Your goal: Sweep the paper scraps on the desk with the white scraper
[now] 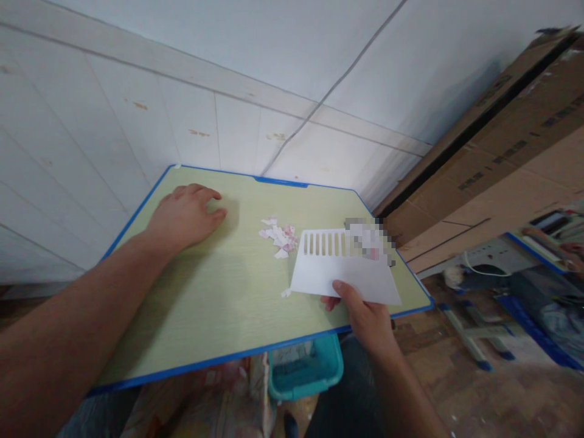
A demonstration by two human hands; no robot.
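Now, blurry squares (pixel 371 239) hide part of the white slotted sheet (pixel 335 275), which is over the table (pixel 219 304) beside a little heap of torn paper (pixel 281 237). The right hand (pixel 370 322) pinches the sheet's near edge, fingers mostly hidden below, and the left hand (pixel 185 214) is half open, holding nothing I can see. Below, the table partly hides a blue-green bin (pixel 305 390) with something pale (pixel 294 351), hard to make out, inside.

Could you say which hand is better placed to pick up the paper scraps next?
Probably the left hand: it looks empty and open near the scraps, while the right hand holds the white panel.
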